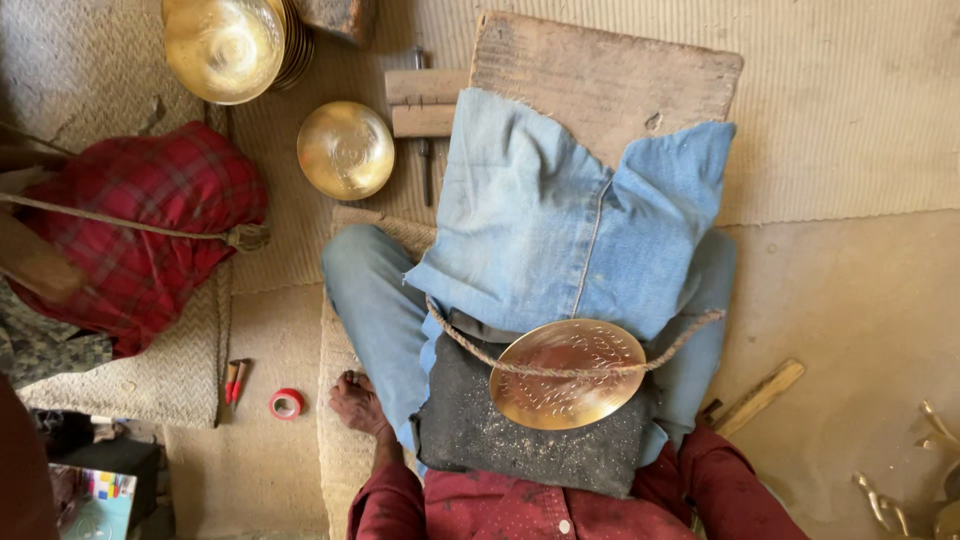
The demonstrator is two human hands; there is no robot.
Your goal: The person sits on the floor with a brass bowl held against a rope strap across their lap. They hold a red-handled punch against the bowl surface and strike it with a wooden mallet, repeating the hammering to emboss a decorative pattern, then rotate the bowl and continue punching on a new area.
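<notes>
- Left hand rests knuckles-down on the woven mat beside our thigh, fingers curled loosely and gripping nothing; it seems to prop us up while we sit.
- Our right hand is out of sight past the red sleeve, so we cannot tell how it is set.
- We have the brass plate, dotted with punched marks, lying tilted on a dark pad in our lap.
- A rope crosses the plate's face and runs off to both sides, apparently pinning it so it cannot slip.
- Folded denim cloth covers our legs above the plate, with a worn wooden board showing beyond it, likely as padding.
- Farther off on the floor we see a brass bowl, a stack of brass bowls, a wooden-headed tool, a roll of red tape and a red plaid bundle tied with cord.
</notes>
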